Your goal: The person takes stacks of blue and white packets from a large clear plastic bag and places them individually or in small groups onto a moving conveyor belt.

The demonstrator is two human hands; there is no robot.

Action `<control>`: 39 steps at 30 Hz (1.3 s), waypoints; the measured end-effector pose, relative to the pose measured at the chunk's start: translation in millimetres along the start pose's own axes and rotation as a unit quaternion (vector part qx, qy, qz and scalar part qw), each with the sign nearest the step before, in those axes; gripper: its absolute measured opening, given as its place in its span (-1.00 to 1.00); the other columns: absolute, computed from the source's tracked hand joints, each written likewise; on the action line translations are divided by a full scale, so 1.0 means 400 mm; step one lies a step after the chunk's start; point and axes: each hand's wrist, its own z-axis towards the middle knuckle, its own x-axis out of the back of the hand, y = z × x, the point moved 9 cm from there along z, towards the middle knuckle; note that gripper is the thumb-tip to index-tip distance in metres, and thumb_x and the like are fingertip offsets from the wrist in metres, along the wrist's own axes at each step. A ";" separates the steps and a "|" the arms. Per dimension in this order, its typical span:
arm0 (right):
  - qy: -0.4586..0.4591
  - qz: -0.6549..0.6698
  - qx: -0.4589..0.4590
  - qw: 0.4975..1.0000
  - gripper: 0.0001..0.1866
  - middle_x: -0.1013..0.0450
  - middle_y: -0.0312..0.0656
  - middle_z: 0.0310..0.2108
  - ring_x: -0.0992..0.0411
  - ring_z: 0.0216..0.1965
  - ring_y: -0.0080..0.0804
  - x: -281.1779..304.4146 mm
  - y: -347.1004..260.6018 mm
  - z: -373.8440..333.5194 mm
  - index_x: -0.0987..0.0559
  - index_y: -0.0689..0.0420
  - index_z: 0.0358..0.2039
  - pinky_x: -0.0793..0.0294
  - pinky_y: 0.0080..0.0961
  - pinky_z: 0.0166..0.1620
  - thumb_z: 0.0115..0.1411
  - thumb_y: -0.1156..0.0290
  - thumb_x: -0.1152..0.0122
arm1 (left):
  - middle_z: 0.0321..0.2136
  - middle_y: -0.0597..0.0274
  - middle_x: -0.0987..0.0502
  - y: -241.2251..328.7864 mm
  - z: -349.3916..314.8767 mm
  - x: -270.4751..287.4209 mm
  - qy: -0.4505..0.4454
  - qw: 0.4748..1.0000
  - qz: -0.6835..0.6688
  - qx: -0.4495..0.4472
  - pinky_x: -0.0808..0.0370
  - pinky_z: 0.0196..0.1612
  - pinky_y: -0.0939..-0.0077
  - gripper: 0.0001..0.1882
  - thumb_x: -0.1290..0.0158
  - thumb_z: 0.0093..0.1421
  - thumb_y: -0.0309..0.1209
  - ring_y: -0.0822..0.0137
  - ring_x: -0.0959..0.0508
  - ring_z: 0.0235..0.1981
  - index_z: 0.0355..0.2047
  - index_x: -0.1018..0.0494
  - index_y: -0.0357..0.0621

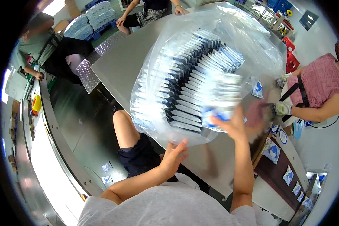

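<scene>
A large clear plastic bag (148,71) lies on the metal table, packed with rows of small white-and-blue sachets (188,101) standing on edge. My right hand (231,126) grips the near end of a stack of sachets (224,92), smeared by motion, over the right side of the rows. At the bag's near edge is my left hand (172,155), its thumb and fingers apart, touching or close to the plastic. A loose sachet (257,88) lies on the table right of the bag.
The metal table (116,71) extends around the bag. At right, a gloved co-worker (324,83) stands by a brown conveyor belt (278,173) carrying several sachets. Two other people are across the table and at far left. Sachets (107,179) lie on the floor.
</scene>
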 end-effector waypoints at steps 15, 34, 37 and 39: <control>-0.212 -0.423 0.091 0.876 -0.16 -0.32 0.01 -0.11 -0.30 -0.07 -0.15 -0.334 -0.019 -0.046 -0.25 0.36 0.08 -0.19 -0.23 -0.04 -0.21 0.27 -0.35 | -0.09 -0.10 -0.46 -0.031 0.064 -0.019 -0.148 0.962 0.177 -0.144 -0.42 0.05 0.27 -0.52 0.32 0.38 -0.18 0.11 -0.50 -0.08 0.02 -0.29 -0.38; -0.006 -0.224 0.036 0.974 -0.46 -0.30 -0.09 0.06 -0.25 0.10 -0.09 0.216 0.003 -0.185 -0.41 0.19 0.00 -0.22 -0.19 0.16 0.00 0.32 -0.29 | -0.16 0.08 -0.55 -0.180 -0.040 -0.148 -0.339 0.814 0.473 -0.002 -0.39 0.02 0.43 -0.65 0.07 0.28 -0.41 0.30 -0.52 -0.11 0.04 -0.35 -0.32; 0.012 -0.382 -0.105 0.918 -0.45 -0.38 -0.04 0.00 -0.30 0.08 -0.07 0.574 0.149 -0.298 -0.45 0.13 -0.01 -0.26 -0.31 0.15 -0.12 0.64 -0.15 | -0.19 0.11 -0.57 -0.185 -0.013 -0.136 -0.334 0.795 0.505 -0.032 -0.41 -0.02 0.44 -0.68 0.05 0.27 -0.39 0.32 -0.53 -0.13 -0.01 -0.41 -0.28; -0.039 -0.564 -0.204 0.799 -0.45 -0.36 -0.06 0.06 -0.29 0.10 -0.05 0.873 0.319 -0.513 -0.45 0.10 0.00 -0.27 -0.25 0.16 -0.10 0.67 -0.02 | -0.19 0.11 -0.56 -0.178 -0.011 -0.152 -0.332 0.778 0.533 -0.034 -0.42 -0.03 0.43 -0.68 0.05 0.26 -0.39 0.31 -0.53 -0.13 -0.02 -0.41 -0.27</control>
